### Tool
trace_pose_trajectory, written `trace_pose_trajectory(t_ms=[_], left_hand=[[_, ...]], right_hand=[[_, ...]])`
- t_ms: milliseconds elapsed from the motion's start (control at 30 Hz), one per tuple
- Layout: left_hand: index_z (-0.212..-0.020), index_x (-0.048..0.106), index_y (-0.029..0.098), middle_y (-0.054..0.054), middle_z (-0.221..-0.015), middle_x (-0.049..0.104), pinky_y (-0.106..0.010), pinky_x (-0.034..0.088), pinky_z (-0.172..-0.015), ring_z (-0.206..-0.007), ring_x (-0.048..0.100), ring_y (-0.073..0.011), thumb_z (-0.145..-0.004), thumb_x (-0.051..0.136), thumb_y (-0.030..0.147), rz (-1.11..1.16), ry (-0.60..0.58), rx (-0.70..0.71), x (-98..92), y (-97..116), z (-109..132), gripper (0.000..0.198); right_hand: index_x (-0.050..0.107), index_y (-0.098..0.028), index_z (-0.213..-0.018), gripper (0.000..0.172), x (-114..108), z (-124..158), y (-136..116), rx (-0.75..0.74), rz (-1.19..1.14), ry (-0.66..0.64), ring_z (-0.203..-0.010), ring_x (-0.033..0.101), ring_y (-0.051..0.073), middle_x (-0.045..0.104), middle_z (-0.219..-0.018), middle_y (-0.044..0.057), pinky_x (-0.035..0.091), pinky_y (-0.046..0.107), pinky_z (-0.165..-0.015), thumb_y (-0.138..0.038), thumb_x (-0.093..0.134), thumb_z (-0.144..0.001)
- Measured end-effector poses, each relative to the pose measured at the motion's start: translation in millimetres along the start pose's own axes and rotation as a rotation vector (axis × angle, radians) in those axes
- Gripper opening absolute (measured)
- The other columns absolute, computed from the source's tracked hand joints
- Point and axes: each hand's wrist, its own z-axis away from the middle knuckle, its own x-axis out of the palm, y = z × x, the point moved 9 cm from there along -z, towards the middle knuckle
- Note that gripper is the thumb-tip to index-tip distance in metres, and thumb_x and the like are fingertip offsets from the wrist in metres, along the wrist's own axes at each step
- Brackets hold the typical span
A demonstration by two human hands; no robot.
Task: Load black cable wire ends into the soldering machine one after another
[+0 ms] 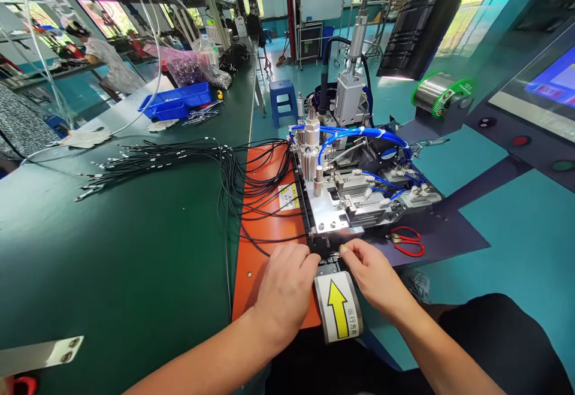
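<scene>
At the front edge of the machine point(332, 203) my two hands work close together. My left hand point(287, 287) is closed, fingers curled, with a thin black cable point(256, 242) running in under it; the grip itself is hidden. My right hand point(366, 269) pinches a small metal connector point(335, 255) between thumb and forefinger, just above the feed track point(327, 269). Below sits a rounded cover with a yellow arrow point(338, 308). More black cables point(233, 173) lie in a bundle across the orange plate point(274, 227) and the green bench.
Red-handled cutters point(408, 242) lie right of the machine. A solder spool point(438, 92) and a control screen point(554, 80) stand at the right. Blue bins point(179, 100) sit on the green bench point(171, 263). A blue stool point(282, 101) and a seated co-worker point(105, 62) are farther back.
</scene>
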Motion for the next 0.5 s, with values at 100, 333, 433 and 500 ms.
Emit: trace_pose_trajectory(t_ms=[100, 333, 433, 500], left_hand=[[-0.103, 0.066, 0.018, -0.006, -0.092, 0.059, -0.04, 0.044, -0.076, -0.087, 0.05, -0.0235, -0.096, 0.05, 0.015, 0.025, -0.018, -0.025, -2.5, -2, 1, 0.018], [-0.107, 0.064, 0.019, -0.006, -0.093, 0.055, -0.036, 0.047, -0.077, -0.089, 0.051, -0.0222, -0.097, 0.043, 0.015, 0.123, -0.176, -0.022, -11.5, -4, -4, 0.023], [-0.107, 0.061, 0.02, -0.004, -0.097, 0.058, -0.033, 0.046, -0.081, -0.093, 0.053, -0.0207, -0.091, 0.049, 0.008, 0.147, -0.224, 0.037, -43.6, -16, -5, 0.024], [-0.099, 0.06, 0.021, -0.002, -0.101, 0.059, -0.031, 0.044, -0.08, -0.095, 0.053, -0.0199, -0.079, 0.053, -0.001, 0.113, -0.287, 0.051, -65.5, -29, 2, 0.03]], right_hand=[[0.055, -0.021, -0.076, 0.04, -7, 6, 4, 0.026, -0.047, 0.018, -0.054, 0.038, 0.013, 0.043, -0.06, -0.004, 0.03, 0.024, -0.049, -0.055, 0.047, -0.093], [0.06, -0.021, -0.088, 0.034, -23, 45, 16, 0.081, -0.167, -0.009, -0.055, 0.035, 0.012, 0.042, -0.063, -0.004, 0.029, 0.023, -0.048, -0.054, 0.052, -0.093], [0.059, -0.022, -0.084, 0.034, -25, 61, 15, 0.09, -0.13, -0.029, -0.058, 0.034, 0.012, 0.042, -0.065, -0.004, 0.03, 0.023, -0.05, -0.054, 0.054, -0.092], [0.058, -0.022, -0.08, 0.036, -29, 69, 16, 0.103, -0.121, -0.004, -0.057, 0.033, 0.012, 0.04, -0.064, -0.003, 0.029, 0.023, -0.049, -0.056, 0.055, -0.091]])
